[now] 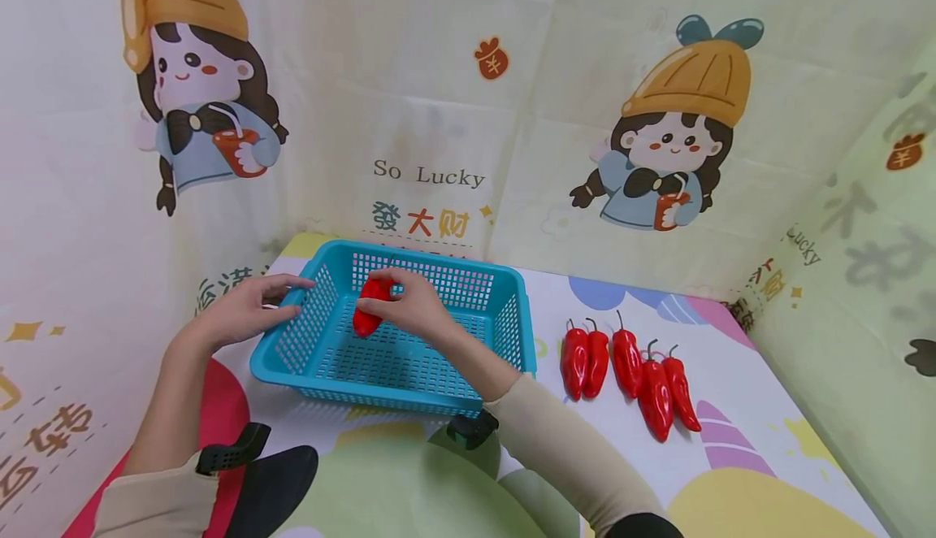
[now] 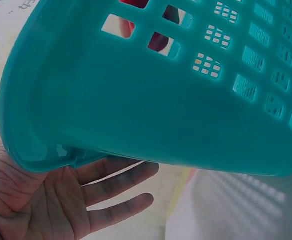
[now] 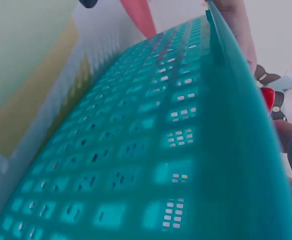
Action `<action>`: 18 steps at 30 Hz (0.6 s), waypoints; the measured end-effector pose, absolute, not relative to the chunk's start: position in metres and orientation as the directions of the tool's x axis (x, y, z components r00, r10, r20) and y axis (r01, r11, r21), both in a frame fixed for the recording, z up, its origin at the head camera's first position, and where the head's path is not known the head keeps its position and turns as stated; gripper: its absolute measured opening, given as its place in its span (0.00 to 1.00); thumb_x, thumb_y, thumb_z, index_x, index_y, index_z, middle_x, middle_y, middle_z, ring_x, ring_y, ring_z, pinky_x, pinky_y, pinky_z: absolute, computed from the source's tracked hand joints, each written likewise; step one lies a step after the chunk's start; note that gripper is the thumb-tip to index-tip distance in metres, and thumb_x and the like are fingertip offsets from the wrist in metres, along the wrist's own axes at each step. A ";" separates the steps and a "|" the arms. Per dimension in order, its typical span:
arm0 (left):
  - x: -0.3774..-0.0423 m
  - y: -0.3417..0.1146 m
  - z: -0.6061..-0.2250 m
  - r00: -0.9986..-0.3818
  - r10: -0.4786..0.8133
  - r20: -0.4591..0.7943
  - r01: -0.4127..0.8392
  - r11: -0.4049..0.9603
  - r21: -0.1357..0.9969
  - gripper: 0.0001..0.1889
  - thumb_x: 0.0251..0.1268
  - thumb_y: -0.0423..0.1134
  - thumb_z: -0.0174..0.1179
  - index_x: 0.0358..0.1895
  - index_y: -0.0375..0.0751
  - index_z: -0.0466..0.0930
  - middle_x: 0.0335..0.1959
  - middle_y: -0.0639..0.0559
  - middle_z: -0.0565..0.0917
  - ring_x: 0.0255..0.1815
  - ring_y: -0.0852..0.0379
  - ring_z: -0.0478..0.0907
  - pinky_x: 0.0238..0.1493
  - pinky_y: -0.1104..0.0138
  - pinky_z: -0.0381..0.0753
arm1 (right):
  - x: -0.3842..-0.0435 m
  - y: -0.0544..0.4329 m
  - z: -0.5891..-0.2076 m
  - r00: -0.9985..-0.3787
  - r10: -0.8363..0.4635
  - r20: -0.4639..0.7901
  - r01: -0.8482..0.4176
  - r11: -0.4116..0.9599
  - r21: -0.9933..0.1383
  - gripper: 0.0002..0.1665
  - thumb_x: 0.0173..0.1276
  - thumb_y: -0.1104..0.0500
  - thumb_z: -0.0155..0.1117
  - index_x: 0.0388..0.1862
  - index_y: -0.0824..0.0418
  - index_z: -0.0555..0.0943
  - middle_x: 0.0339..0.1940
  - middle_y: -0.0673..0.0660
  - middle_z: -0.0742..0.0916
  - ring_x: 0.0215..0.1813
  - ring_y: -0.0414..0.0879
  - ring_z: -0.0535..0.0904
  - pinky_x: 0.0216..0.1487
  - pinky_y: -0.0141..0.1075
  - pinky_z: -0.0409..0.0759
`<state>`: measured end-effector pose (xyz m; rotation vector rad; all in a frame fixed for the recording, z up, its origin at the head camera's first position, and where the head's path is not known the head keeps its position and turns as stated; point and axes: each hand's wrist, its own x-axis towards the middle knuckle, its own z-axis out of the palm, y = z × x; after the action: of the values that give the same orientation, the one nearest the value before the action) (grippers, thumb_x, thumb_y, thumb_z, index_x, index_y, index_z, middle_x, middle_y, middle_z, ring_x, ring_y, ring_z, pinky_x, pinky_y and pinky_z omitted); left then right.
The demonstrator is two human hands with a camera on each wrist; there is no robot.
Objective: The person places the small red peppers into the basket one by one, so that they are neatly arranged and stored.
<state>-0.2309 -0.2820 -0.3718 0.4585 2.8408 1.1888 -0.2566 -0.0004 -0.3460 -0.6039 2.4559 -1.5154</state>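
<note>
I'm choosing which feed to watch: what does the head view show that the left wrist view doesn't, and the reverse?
Only the head view plainly shows the right hand, the red pepper it holds over the basket, and five loose peppers lying to the basket's right.

Only the left wrist view shows the palm of the left hand. Red patches show through holes there; I cannot tell what they are.

Both share the blue-green basket and the left hand at its rim.
</note>
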 end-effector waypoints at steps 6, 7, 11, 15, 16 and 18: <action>-0.231 -0.282 -0.372 -0.955 0.282 0.095 0.264 0.657 0.706 0.31 0.69 0.39 0.66 0.72 0.35 0.69 0.67 0.25 0.72 0.64 0.20 0.71 0.44 0.46 0.89 | -0.257 -0.009 -0.349 -0.902 -0.431 0.036 -0.225 0.395 -0.891 0.31 0.66 0.53 0.74 0.67 0.56 0.79 0.56 0.54 0.83 0.52 0.49 0.80 0.42 0.38 0.88; -0.231 -0.283 -0.373 -0.954 0.283 0.097 0.267 0.658 0.705 0.31 0.69 0.39 0.66 0.72 0.34 0.68 0.67 0.25 0.73 0.63 0.20 0.71 0.44 0.46 0.89 | -0.257 -0.011 -0.350 -0.903 -0.428 0.035 -0.224 0.400 -0.889 0.31 0.66 0.53 0.75 0.67 0.56 0.79 0.56 0.54 0.84 0.52 0.48 0.79 0.41 0.37 0.87; -0.231 -0.283 -0.373 -0.952 0.287 0.106 0.276 0.658 0.700 0.32 0.68 0.39 0.66 0.72 0.34 0.68 0.67 0.25 0.73 0.63 0.21 0.72 0.43 0.47 0.89 | -0.258 -0.016 -0.352 -0.908 -0.418 0.030 -0.232 0.440 -0.867 0.31 0.66 0.52 0.75 0.67 0.55 0.79 0.54 0.53 0.84 0.52 0.46 0.78 0.38 0.34 0.85; -0.231 -0.283 -0.373 -0.950 0.292 0.111 0.282 0.652 0.703 0.31 0.68 0.39 0.67 0.72 0.34 0.69 0.68 0.25 0.72 0.64 0.20 0.71 0.44 0.46 0.88 | -0.260 -0.021 -0.354 -0.910 -0.415 0.025 -0.236 0.466 -0.853 0.32 0.66 0.52 0.75 0.68 0.56 0.79 0.54 0.53 0.84 0.52 0.46 0.77 0.38 0.33 0.85; -0.231 -0.283 -0.373 -0.949 0.294 0.112 0.285 0.650 0.704 0.31 0.68 0.39 0.67 0.72 0.34 0.69 0.68 0.25 0.72 0.64 0.20 0.71 0.44 0.46 0.88 | -0.260 -0.022 -0.355 -0.909 -0.417 0.024 -0.236 0.467 -0.852 0.32 0.66 0.52 0.74 0.68 0.56 0.78 0.54 0.53 0.83 0.52 0.46 0.77 0.38 0.33 0.85; -0.231 -0.284 -0.374 -0.949 0.295 0.114 0.287 0.648 0.706 0.31 0.68 0.38 0.67 0.72 0.34 0.69 0.68 0.26 0.72 0.65 0.20 0.70 0.45 0.46 0.88 | -0.261 -0.024 -0.356 -0.908 -0.418 0.020 -0.235 0.471 -0.850 0.33 0.67 0.52 0.74 0.69 0.57 0.78 0.54 0.53 0.83 0.52 0.45 0.76 0.38 0.32 0.84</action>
<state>-0.2310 -0.2835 -0.3741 0.5016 2.8416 1.2135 -0.2610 -0.0235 -0.3558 -0.5682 2.5255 -1.4140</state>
